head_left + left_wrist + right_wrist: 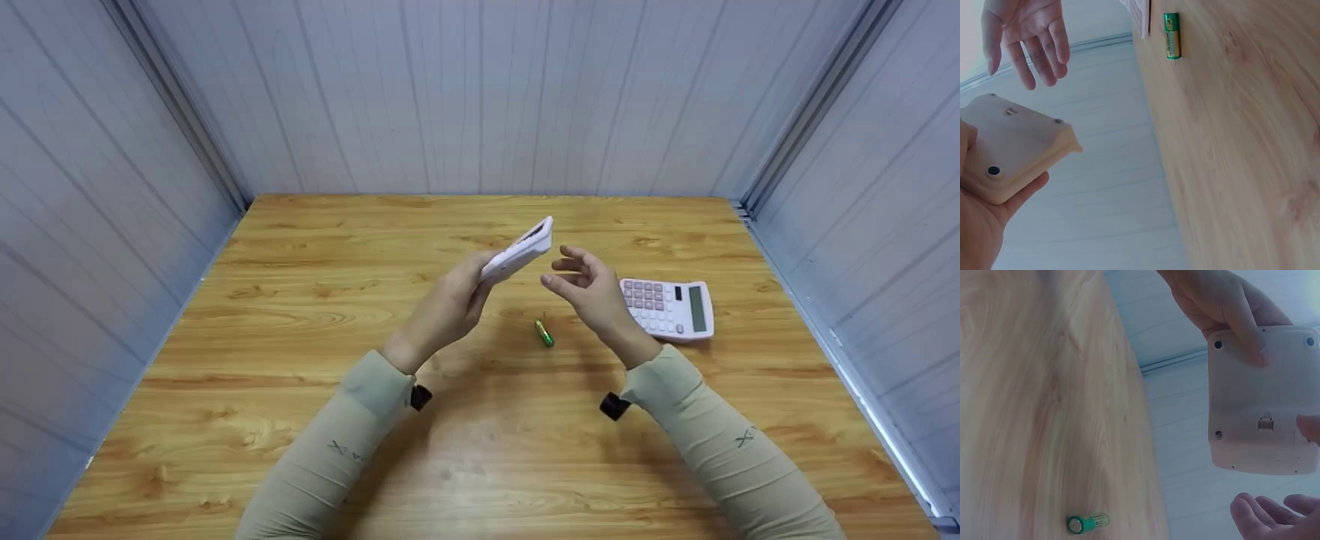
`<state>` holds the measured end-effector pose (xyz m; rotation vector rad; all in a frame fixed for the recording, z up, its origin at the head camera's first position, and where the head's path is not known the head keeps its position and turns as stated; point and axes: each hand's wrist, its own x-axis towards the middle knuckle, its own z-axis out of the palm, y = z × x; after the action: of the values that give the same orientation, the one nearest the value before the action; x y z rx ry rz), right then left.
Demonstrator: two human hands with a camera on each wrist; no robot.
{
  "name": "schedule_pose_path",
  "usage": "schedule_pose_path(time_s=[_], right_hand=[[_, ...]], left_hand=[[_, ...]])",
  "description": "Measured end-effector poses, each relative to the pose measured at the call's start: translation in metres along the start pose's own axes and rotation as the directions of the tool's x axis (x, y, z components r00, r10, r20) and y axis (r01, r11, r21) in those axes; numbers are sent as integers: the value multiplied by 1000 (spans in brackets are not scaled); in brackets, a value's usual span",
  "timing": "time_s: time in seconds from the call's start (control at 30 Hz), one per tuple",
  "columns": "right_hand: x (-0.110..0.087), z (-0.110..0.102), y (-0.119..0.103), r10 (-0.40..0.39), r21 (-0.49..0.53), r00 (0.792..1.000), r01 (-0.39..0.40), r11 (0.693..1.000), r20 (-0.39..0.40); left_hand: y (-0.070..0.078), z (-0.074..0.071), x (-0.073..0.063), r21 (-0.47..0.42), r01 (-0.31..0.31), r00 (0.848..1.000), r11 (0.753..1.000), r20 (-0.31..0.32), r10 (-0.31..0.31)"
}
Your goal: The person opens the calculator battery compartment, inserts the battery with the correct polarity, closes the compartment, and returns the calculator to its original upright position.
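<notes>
My left hand grips a white calculator by its near end and holds it tilted above the table. In the right wrist view its back shows, with dark round feet at the corners and a small battery-cover latch; the left thumb presses on that back. My right hand is just right of the calculator's far end, fingers loosely bent and apart, holding nothing. On the table below the hands lies a green and gold battery.
A second white calculator with pink keys lies face up on the table, partly behind the right hand. The wooden table is bordered by pale panel walls at the back and both sides.
</notes>
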<state>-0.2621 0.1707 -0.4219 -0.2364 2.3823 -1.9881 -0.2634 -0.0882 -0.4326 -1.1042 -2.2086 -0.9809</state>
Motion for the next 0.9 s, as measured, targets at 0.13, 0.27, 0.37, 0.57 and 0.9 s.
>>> schedule_pose_path(time_s=[0.13,0.27,0.37,0.57,0.9], right_hand=[[-1,2,-4,-16,43,1000,15,999,10],[-1,4,-8,-23,116,1000,21,993,11],[-2,6,-10,-7,184,1000,4,983,20],[-3,6,-12,31,286,997,-49,957,67],[-6,9,-18,116,393,980,-171,903,159]], left_hand=[[0,-1,1,153,-86,996,984,7,85],[3,-4,1,271,-113,994,956,44,104],[5,-5,2,353,-141,989,925,83,119],[6,-4,3,489,-256,966,834,150,208],[7,1,2,689,-394,917,608,244,317]])
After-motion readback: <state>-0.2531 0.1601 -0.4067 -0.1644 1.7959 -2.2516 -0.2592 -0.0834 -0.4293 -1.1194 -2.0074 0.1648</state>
